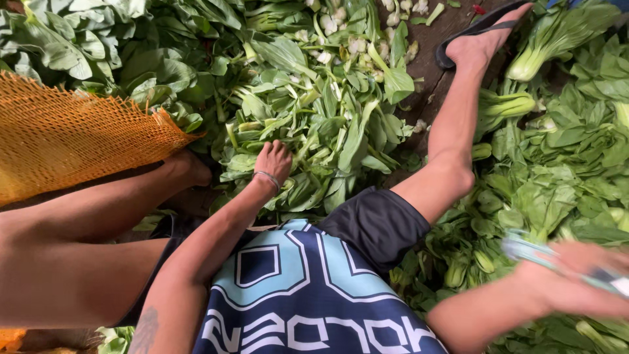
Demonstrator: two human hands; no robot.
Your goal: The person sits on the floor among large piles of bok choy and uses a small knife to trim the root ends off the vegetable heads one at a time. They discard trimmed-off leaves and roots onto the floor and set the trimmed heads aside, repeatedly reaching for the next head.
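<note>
Seen from above, seated on the floor amid heaps of leafy greens. Left hand (274,161) stretched forward toward twelve o'clock, palm down, fingers spread loosely and sunk into the central pile of cut greens (321,124); thin bracelet (267,178) round the wrist. Touching the leaves for certain, but impossible to tell whether closed on any stalk, the fingertips being buried. Right hand (583,278) out at four o'clock, badly blurred, curled round a slim pale object (534,250) with a bluish-green tint, its long axis running from ten o'clock down to four o'clock across the palm; too smeared to name the kind of thing. Central pile lying dead ahead of the left hand, stalks mostly pointing from six toward twelve o'clock, pale stem ends showing at the far edge near one o'clock. Left hand clearly the nearer to that pile; right hand well apart from it, over the second heap of greens (563,164) at three o'clock, where whole heads with thick white bases lay, one at two o'clock slanting from eight up to two. Orange mesh sack (72,134) at nine o'clock, draped over the left knee side. Right leg thrust out toward one o'clock, foot in a dark sandal (478,29) resting on bare brown floor (429,69) between the two heaps. Dark shorts (377,223) and a blue-and-white patterned shirt (308,295) at six o'clock.
</note>
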